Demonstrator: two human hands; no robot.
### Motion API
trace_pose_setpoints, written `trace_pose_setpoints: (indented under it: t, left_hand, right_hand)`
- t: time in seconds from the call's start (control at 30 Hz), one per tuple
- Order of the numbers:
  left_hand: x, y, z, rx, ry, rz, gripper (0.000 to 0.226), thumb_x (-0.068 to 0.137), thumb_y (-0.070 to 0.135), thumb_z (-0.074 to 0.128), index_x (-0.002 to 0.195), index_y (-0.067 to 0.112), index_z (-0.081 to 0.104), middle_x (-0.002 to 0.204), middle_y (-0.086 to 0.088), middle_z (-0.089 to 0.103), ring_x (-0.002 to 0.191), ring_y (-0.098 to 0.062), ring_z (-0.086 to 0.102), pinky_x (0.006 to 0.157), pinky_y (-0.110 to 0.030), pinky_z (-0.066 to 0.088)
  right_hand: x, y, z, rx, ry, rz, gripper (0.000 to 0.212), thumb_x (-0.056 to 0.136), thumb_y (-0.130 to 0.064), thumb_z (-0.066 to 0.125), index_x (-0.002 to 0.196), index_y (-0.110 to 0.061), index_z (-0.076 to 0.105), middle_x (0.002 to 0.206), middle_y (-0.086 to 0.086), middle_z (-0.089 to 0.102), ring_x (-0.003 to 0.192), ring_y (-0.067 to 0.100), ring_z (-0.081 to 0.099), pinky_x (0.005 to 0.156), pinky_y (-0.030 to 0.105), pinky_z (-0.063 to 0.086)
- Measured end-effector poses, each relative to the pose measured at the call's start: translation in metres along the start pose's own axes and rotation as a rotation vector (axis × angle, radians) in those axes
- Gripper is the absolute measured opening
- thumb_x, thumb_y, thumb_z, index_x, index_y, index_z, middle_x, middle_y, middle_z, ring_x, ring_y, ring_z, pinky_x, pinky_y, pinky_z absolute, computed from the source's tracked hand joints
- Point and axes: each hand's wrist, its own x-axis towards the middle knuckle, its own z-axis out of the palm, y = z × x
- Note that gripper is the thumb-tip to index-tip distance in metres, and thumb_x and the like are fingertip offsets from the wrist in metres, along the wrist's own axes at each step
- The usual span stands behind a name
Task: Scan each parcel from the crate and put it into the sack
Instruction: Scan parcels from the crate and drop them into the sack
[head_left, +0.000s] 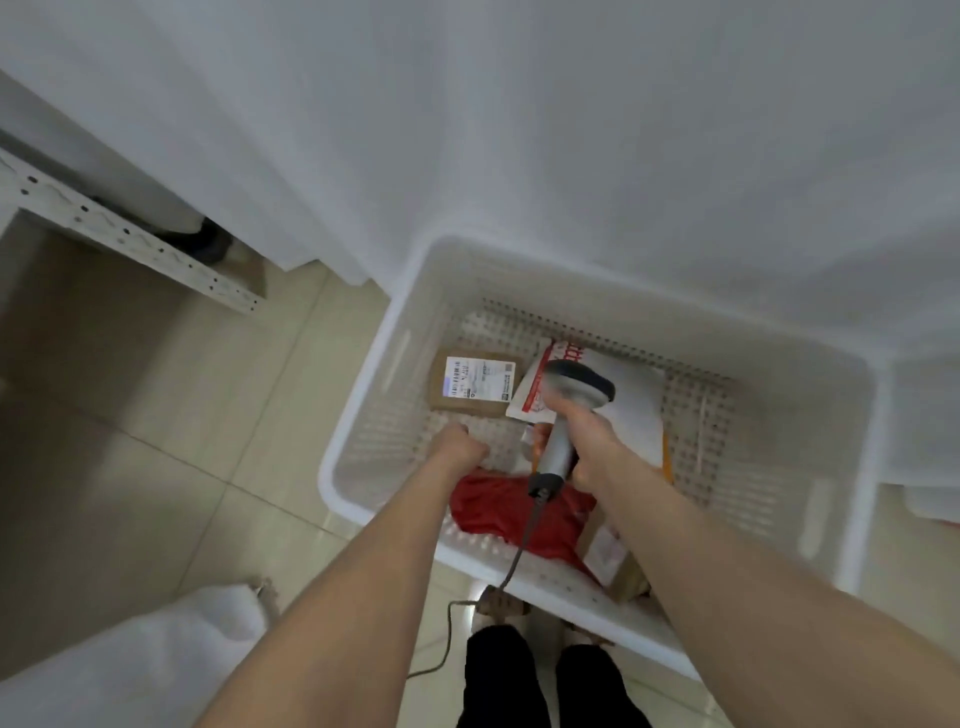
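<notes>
A white perforated crate (374, 353) stands on the floor in front of me. Inside lie a brown box with a shipping label (475, 382), a white mailer with red print (634, 405), a red bag parcel (519, 514) and another brown box (618, 566) at the near wall. My right hand (587, 441) grips the handle of a grey barcode scanner (576, 387), whose head is over the white mailer. My left hand (460, 447) is down in the crate just beyond the red parcel, fingers curled away from view. The white sack (156, 665) sits at the lower left.
The scanner cable (514, 561) trails over the crate's near rim to the floor. A white metal rack (130, 234) stands at the left, and white sheeting (519, 130) hangs behind the crate. Part of a second white crate (924, 415) shows at the right edge.
</notes>
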Motion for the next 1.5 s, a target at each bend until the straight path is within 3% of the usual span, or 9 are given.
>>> trace_pose_setpoints:
  t: [0.13, 0.27, 0.33, 0.4, 0.73, 0.97, 1.2, 1.4, 1.5]
  left_hand:
    - [0.067, 0.004, 0.003, -0.293, 0.048, 0.069, 0.031, 0.09, 0.004, 0.055, 0.119, 0.015, 0.054, 0.12, -0.013, 0.057, 0.091, -0.02, 0.054, 0.08, -0.032, 0.042]
    - [0.126, -0.012, 0.017, -0.526, 0.009, -0.031, 0.023, 0.093, 0.015, 0.053, 0.114, 0.023, 0.051, 0.097, 0.003, 0.052, 0.085, -0.014, 0.046, 0.082, -0.032, 0.04]
    - [0.148, -0.021, 0.029, -0.595, -0.043, -0.09, 0.031, 0.093, 0.021, 0.053, 0.124, 0.025, 0.048, 0.105, 0.0, 0.052, 0.099, -0.019, 0.05, 0.086, -0.034, 0.043]
    - [0.167, -0.027, 0.04, -0.659, -0.086, -0.137, 0.041, 0.091, 0.023, 0.057, 0.131, 0.018, 0.048, 0.121, -0.009, 0.053, 0.112, -0.028, 0.052, 0.085, -0.036, 0.047]
    - [0.191, -0.024, 0.054, -0.889, -0.05, -0.251, 0.008, 0.094, 0.016, 0.056, 0.101, 0.016, 0.052, 0.089, -0.005, 0.059, 0.079, -0.022, 0.059, 0.064, -0.036, 0.049]
    - [0.131, 0.007, 0.028, -0.881, 0.058, -0.154, 0.004, 0.091, 0.014, 0.059, 0.092, 0.018, 0.057, 0.089, -0.001, 0.063, 0.068, -0.013, 0.06, 0.049, -0.026, 0.044]
    - [0.018, 0.046, -0.031, -0.873, 0.128, -0.083, 0.017, 0.087, 0.029, 0.065, 0.078, 0.016, 0.06, 0.076, -0.001, 0.066, 0.064, -0.015, 0.062, 0.051, -0.025, 0.045]
    - [-0.104, 0.067, -0.091, -0.8, 0.106, 0.152, 0.027, 0.084, 0.027, 0.069, 0.107, 0.02, 0.057, 0.106, -0.005, 0.069, 0.091, -0.021, 0.065, 0.072, -0.03, 0.048]
    - [-0.165, 0.071, -0.12, -0.775, 0.024, 0.186, 0.031, 0.081, 0.027, 0.072, 0.106, 0.031, 0.055, 0.088, 0.007, 0.07, 0.077, -0.013, 0.061, 0.067, -0.028, 0.043]
  right_hand:
    - [0.065, -0.022, 0.027, -0.017, -0.042, -0.022, 0.025, 0.086, -0.021, 0.072, 0.099, -0.002, 0.06, 0.069, 0.009, 0.061, 0.053, 0.019, 0.058, 0.053, 0.031, 0.052]
    - [0.133, -0.034, 0.05, -0.156, -0.053, -0.083, 0.02, 0.086, -0.021, 0.07, 0.098, -0.01, 0.058, 0.081, 0.011, 0.069, 0.062, 0.022, 0.069, 0.058, 0.033, 0.058]
    - [0.162, -0.035, 0.061, -0.234, -0.078, -0.102, 0.023, 0.086, -0.022, 0.069, 0.103, -0.011, 0.058, 0.088, 0.012, 0.071, 0.073, 0.026, 0.072, 0.069, 0.04, 0.061]
    - [0.188, -0.035, 0.07, -0.288, -0.092, -0.136, 0.019, 0.085, -0.021, 0.07, 0.095, -0.012, 0.057, 0.082, 0.01, 0.07, 0.061, 0.021, 0.071, 0.053, 0.031, 0.058]
    - [0.215, -0.013, 0.062, -0.594, -0.115, -0.108, 0.021, 0.081, -0.025, 0.067, 0.093, -0.012, 0.055, 0.087, 0.009, 0.064, 0.075, 0.022, 0.062, 0.056, 0.029, 0.045]
    - [0.143, -0.026, 0.031, -0.327, -0.072, -0.053, 0.019, 0.078, -0.021, 0.066, 0.094, -0.013, 0.06, 0.091, 0.009, 0.067, 0.083, 0.023, 0.063, 0.071, 0.034, 0.054]
    - [0.008, -0.049, 0.023, -0.066, -0.041, -0.074, 0.005, 0.083, -0.019, 0.062, 0.082, -0.014, 0.06, 0.054, -0.001, 0.068, 0.057, 0.015, 0.064, 0.043, 0.022, 0.047]
    - [-0.123, -0.064, 0.026, 0.121, -0.039, -0.093, 0.012, 0.085, -0.018, 0.064, 0.092, -0.009, 0.064, 0.08, 0.007, 0.071, 0.068, 0.02, 0.066, 0.054, 0.026, 0.049]
    - [-0.186, -0.073, 0.025, 0.188, -0.031, -0.108, 0.021, 0.085, -0.016, 0.066, 0.103, -0.005, 0.063, 0.094, 0.013, 0.072, 0.079, 0.027, 0.068, 0.065, 0.034, 0.055]
